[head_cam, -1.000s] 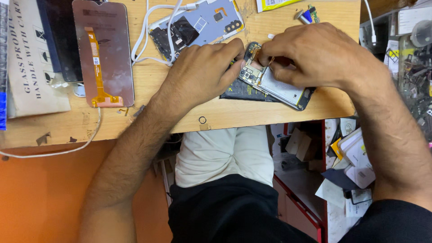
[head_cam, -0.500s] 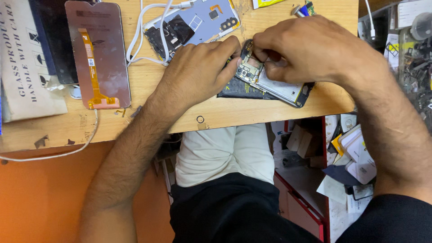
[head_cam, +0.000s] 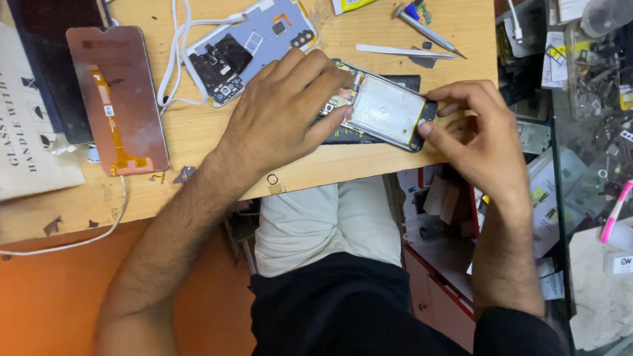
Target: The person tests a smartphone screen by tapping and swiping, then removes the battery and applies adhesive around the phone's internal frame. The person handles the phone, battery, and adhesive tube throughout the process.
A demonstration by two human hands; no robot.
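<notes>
An opened phone (head_cam: pixel 386 109) with a silver battery lies near the front edge of the wooden bench (head_cam: pixel 217 145). My left hand (head_cam: pixel 287 109) rests flat on the phone's left end, fingers pressing on its circuit board. My right hand (head_cam: pixel 478 142) grips the phone's right end with thumb and fingertips. Behind my left hand lies a pale blue phone back cover (head_cam: pixel 247 49) with a black patch inside.
A screen panel (head_cam: pixel 117 99) with an orange flex cable lies at the left, beside a white box (head_cam: pixel 30 132). White cables (head_cam: pixel 175 59) loop near the back cover. Tweezers (head_cam: pixel 402 51) and a screwdriver (head_cam: pixel 425 29) lie at the back. Cluttered shelves (head_cam: pixel 580 132) stand at the right.
My right hand has moved from the phone's top left part to its right end, uncovering the battery. My left hand stays on the phone's left end.
</notes>
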